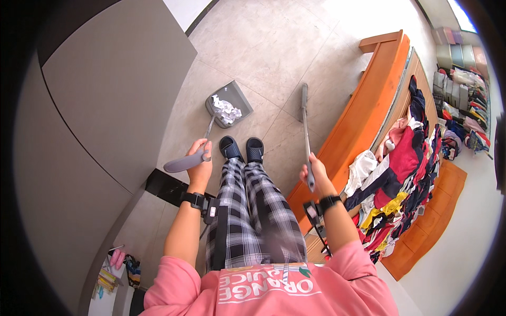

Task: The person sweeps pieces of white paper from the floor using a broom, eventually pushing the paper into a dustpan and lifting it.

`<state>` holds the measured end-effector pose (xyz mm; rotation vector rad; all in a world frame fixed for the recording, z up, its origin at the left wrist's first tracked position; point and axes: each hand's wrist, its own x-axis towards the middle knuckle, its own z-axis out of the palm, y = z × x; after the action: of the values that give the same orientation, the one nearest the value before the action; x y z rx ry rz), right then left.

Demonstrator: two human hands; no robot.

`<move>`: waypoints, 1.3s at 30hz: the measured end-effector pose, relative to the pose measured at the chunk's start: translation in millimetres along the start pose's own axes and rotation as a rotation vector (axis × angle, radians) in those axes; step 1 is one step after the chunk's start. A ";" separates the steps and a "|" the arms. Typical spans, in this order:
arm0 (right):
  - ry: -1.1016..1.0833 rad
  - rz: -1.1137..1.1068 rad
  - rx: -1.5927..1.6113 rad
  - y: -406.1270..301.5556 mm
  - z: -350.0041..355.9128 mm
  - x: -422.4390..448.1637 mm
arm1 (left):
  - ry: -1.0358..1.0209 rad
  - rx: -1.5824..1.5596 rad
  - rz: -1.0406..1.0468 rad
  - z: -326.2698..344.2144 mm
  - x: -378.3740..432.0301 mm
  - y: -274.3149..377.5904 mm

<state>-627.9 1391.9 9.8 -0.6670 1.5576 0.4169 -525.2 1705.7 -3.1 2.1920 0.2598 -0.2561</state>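
My left hand (199, 164) grips the handle of a long-handled grey dustpan (242, 98). The pan lies on the tiled floor just beyond my feet, its wide lip facing up and to the right. A heap of torn white paper scraps (227, 110) rests inside it. In my right hand (316, 173) is the grey end of a broom handle, and the slim broom head (304, 98) is by the floor to the right of the dustpan. A gap of bare tile separates the broom from the pan.
On the right stands a wooden bed frame (365, 104) heaped with clothes (403, 166). A tall grey cabinet (110, 87) borders the left side. My slippered feet (241, 149) are between them. Storage boxes (460, 55) and more piled items line the far right.
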 end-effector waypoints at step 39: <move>-0.423 -0.476 -1.185 -52.7 156.3 6.8 | 0.463 -0.191 -0.405 11.2 -77.4 -27.8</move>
<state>-473.6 1448.6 -6.9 -1.6725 0.5860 1.0419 -608.0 1705.8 -9.6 1.9681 0.9506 0.0604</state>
